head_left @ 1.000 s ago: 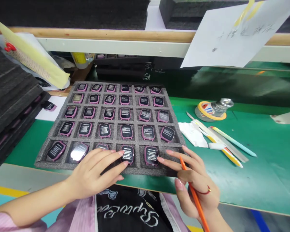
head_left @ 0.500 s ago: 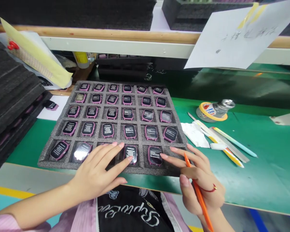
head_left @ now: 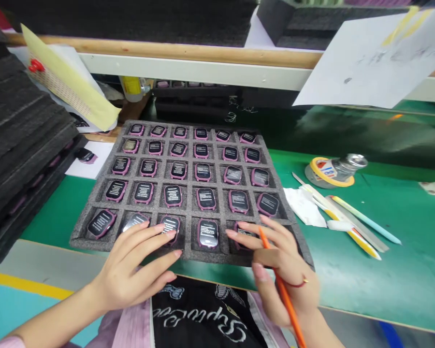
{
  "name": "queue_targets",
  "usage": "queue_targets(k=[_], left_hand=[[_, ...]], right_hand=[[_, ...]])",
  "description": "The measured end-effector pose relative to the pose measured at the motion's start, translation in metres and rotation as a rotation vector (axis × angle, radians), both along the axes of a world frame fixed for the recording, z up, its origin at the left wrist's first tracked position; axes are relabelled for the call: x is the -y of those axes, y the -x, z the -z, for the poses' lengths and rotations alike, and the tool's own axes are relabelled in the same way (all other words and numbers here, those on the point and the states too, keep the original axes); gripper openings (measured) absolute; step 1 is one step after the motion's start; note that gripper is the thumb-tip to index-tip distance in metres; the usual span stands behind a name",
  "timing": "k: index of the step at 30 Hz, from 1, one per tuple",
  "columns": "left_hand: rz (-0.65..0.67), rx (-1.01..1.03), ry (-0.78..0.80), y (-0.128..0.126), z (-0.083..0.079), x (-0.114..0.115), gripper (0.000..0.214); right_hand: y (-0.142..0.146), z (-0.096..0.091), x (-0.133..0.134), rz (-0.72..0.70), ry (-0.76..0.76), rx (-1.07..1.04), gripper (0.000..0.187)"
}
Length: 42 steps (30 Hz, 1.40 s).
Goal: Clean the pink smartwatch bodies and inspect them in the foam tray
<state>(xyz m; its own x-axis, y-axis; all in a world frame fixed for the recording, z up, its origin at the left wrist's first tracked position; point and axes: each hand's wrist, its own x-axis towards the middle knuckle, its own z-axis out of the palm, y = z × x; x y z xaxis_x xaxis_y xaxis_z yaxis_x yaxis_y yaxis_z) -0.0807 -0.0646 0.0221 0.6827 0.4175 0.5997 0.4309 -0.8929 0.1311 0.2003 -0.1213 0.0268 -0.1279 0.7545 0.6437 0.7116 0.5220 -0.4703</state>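
A grey foam tray [head_left: 188, 252] holds rows of purple-cased smartwatches, one to a compartment, their dark screens lit with lines of text. My left hand [head_left: 130, 270] rests palm down over the front row with fingers spread, a fingertip at a smartwatch [head_left: 171, 226] in the third compartment. It partly covers the watch to the left. My right hand [head_left: 288, 275] grips a slim orange pen-like stick [head_left: 286, 299], pointing up and away from me. Its outstretched fingers lie over another front-row smartwatch [head_left: 242, 227]. Between my hands a front-row smartwatch [head_left: 208, 233] is uncovered.
Stacked black foam trays [head_left: 25, 145] stand at the left, beside a loose watch [head_left: 86, 155] on white paper. At the right lie a tape roll with a metal-topped bottle [head_left: 331, 171], a crumpled tissue [head_left: 306, 207] and several pens and blades [head_left: 358, 222]. A shelf edge [head_left: 203, 67] crosses above.
The view has shifted, moving the tray slightly right in it. Relative to the tray, my left hand has moved left, uncovering the fourth front-row watch. My right hand has moved left over the fifth.
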Motion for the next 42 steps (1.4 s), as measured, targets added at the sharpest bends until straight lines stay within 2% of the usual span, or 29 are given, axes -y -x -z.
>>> queue_targets(k=[7,13,17,20,25,29,38,42], left_hand=[[-0.234,0.027,-0.159,0.046,0.008,-0.003,0.019],[-0.346,0.009,-0.165,0.063,0.016,0.000,0.026],[-0.341,-0.022,-0.144,0.064,0.020,-0.001,0.033],[-0.332,-0.023,-0.119,0.064,0.023,-0.002,0.036],[-0.342,0.084,-0.109,0.068,0.024,-0.004,0.034],[-0.318,0.098,-0.098,0.071,0.023,-0.005,0.025],[-0.217,0.020,-0.040,0.062,0.018,-0.002,0.031],[-0.196,0.065,-0.080,0.070,0.018,-0.002,0.027]], right_hand=[[0.051,-0.002,-0.014,-0.213,0.090,0.203,0.015],[0.070,-0.001,-0.022,-0.301,0.064,0.257,0.015],[0.068,0.002,-0.021,-0.315,0.099,0.265,0.017],[0.064,0.001,-0.021,-0.299,0.107,0.164,0.019],[0.057,0.000,-0.023,-0.228,0.091,0.090,0.022],[0.054,0.000,-0.027,-0.212,0.115,0.105,0.022],[0.046,-0.012,-0.048,-0.205,0.192,0.216,0.011],[0.051,-0.013,-0.060,-0.225,0.241,0.284,0.009]])
